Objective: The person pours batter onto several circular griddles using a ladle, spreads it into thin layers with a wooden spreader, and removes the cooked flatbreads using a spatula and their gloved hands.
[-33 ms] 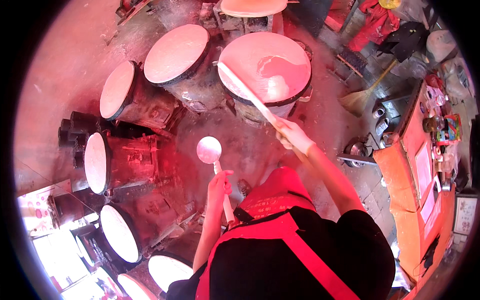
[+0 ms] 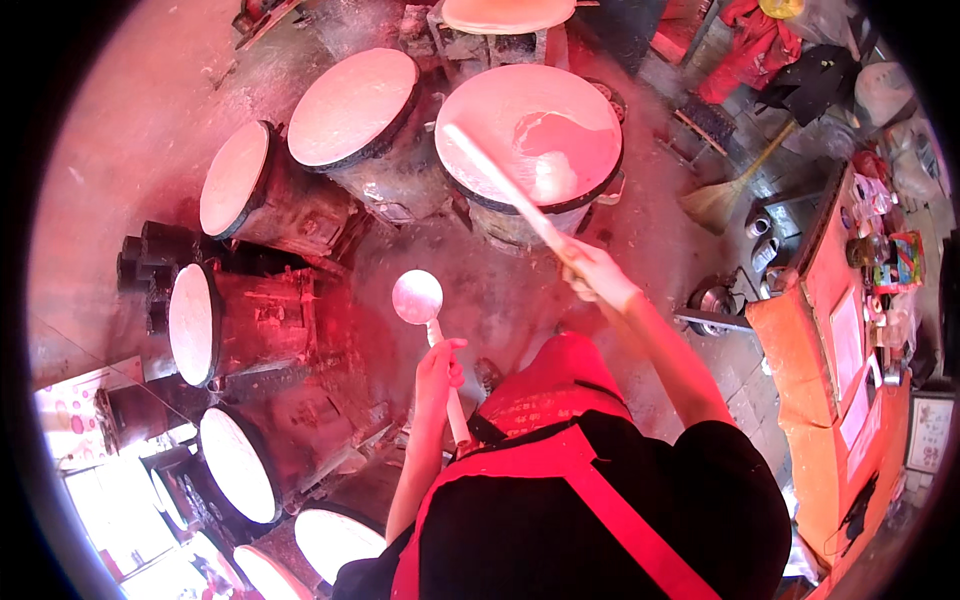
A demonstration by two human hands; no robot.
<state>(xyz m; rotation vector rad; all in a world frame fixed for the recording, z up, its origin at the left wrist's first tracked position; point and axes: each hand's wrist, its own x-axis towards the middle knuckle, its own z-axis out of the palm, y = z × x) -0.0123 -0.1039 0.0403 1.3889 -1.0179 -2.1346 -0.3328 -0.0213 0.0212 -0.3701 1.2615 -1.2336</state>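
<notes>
Head view: nearer the round griddle [image 2: 530, 105], the right hand [image 2: 598, 273] is gripping a stick [image 2: 503, 187] slanting up-left over it; the left hand [image 2: 437, 375] is clasping a ladle [image 2: 417, 296].

The pale stick [image 2: 505, 185] and the round-headed ladle [image 2: 417, 297] have shifted slightly.
The right hand [image 2: 597, 272] has moved a little to the right, taking the stick along, so its far tip now shows farther in from the left rim of the round griddle [image 2: 478, 100]; the ladle's head sits a touch higher (a very small change).
</notes>
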